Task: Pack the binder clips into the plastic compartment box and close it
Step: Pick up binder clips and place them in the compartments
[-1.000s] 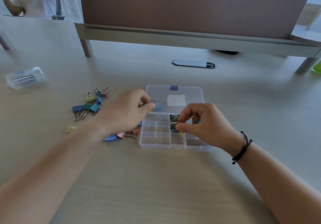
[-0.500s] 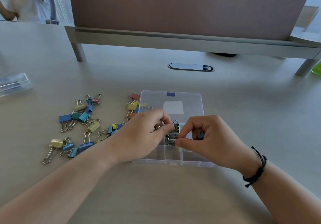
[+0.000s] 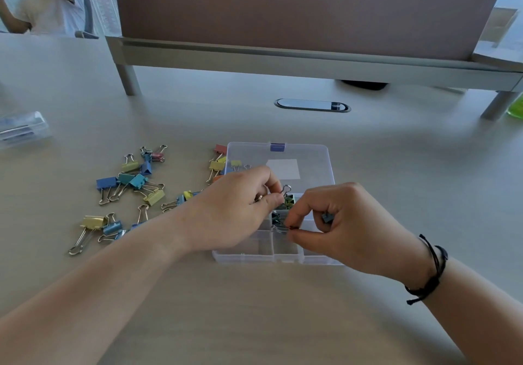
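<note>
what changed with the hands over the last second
The left hand carried a binder clip from over the open lid down to the middle compartments, meeting the right hand. The right hand stayed over the compartment box, keeping its grip on a blue clip.

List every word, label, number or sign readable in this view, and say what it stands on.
None can be read.
White rectangular label on the clear plastic compartment box's open lid: it looks blank.
Small clear plastic case at far left: contents too blurred to read.
</note>
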`<move>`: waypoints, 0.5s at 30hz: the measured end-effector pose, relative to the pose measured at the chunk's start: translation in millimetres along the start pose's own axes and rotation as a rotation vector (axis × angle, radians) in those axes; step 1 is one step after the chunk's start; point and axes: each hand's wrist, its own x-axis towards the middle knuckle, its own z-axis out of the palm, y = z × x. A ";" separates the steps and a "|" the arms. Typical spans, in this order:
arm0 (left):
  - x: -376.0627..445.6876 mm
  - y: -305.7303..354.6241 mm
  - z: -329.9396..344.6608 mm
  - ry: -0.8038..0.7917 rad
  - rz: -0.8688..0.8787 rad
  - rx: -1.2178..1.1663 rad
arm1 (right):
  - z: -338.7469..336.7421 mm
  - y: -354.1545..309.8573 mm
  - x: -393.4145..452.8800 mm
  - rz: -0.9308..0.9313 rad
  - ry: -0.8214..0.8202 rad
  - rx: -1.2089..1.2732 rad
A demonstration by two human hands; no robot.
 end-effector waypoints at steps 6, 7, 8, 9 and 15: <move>-2.2 1.6 -1.5 -0.048 0.038 0.007 | 0.0 0.5 -0.9 -0.054 -0.027 -0.055; -2.2 2.3 -1.5 -0.053 0.039 0.015 | 1.2 -0.7 -1.1 -0.044 -0.026 -0.054; -2.0 2.7 -1.3 -0.058 0.037 0.024 | 2.4 -2.5 -1.2 -0.031 -0.023 -0.053; -2.1 3.5 -1.1 -0.061 0.035 0.030 | 3.5 -4.7 -1.4 -0.015 -0.022 -0.052; -3.0 4.7 -1.0 -0.076 0.031 0.052 | 7.1 -12.2 -2.8 0.058 -0.023 -0.113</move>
